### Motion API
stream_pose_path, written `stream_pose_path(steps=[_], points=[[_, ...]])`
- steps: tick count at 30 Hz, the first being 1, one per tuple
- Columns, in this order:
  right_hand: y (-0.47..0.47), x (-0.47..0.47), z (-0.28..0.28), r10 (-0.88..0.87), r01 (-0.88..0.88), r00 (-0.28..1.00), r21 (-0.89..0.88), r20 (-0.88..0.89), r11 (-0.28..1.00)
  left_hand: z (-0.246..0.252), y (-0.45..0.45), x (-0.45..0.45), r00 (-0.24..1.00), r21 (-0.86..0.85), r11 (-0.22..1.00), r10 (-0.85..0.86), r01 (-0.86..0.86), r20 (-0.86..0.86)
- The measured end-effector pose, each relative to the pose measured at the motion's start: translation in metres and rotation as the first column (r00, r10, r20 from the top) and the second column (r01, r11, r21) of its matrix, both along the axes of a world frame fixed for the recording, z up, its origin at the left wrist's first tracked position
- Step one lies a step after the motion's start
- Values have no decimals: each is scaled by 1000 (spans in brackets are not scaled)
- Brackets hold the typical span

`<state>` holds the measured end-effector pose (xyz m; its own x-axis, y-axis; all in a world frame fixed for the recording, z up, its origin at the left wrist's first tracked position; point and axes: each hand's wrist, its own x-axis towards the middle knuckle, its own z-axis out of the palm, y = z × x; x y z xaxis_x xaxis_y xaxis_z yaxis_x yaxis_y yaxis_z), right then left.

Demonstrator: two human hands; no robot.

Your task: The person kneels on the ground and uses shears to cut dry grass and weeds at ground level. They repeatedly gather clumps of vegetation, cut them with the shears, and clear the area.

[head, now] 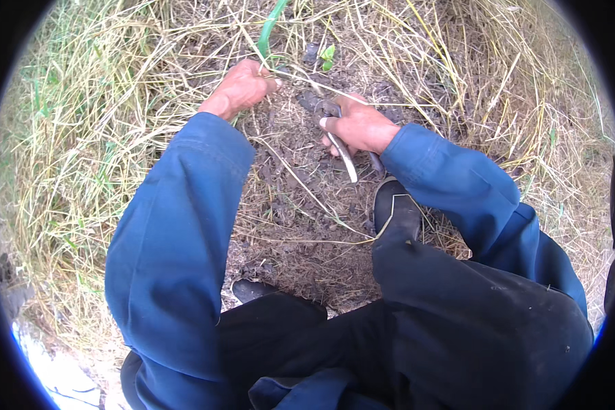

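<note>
My left hand (pixel 243 88) is at the upper middle, its fingers curled at the base of a broad green leaf blade (pixel 270 28) and some dry stalks; what lies between the fingertips cannot be made out. To its right, my right hand (pixel 357 124) is closed around a metal hand tool with two curved handles (pixel 342 154), which looks like pruning shears. The tool's dark head points up and left, low over the soil. A small green seedling (pixel 328 57) stands just above and between the two hands.
Bare dark soil with dry litter (pixel 297 179) lies between my arms. Dry grass (pixel 107 102) surrounds it on the left, the top and the right. My shoe (pixel 397 205) rests on the ground below the right hand, and a bent dry stalk (pixel 338 241) reaches to it.
</note>
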<state>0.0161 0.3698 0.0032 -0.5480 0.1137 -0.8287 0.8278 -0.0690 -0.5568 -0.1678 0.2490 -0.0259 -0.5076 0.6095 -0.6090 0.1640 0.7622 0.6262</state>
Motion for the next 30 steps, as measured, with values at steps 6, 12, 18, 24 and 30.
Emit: stream_pose_path(steps=[6,12,18,24,30], points=[[-8,8,-5,-224,228,973,-271,46,935,-3,-5,0,996,42,998,-54,51,65],[-4,24,-13,-366,331,922,-755,129,566,0,-8,4,999,81,996,-41,41,-2],[-14,34,-5,-372,334,919,-762,131,556,0,-5,5,1000,63,998,4,-4,-6],[2,23,-25,-347,297,930,-797,118,526,0,-6,4,998,96,995,16,-22,63],[23,16,-37,-238,197,968,-841,83,505,8,-2,5,998,39,998,39,-41,55]])
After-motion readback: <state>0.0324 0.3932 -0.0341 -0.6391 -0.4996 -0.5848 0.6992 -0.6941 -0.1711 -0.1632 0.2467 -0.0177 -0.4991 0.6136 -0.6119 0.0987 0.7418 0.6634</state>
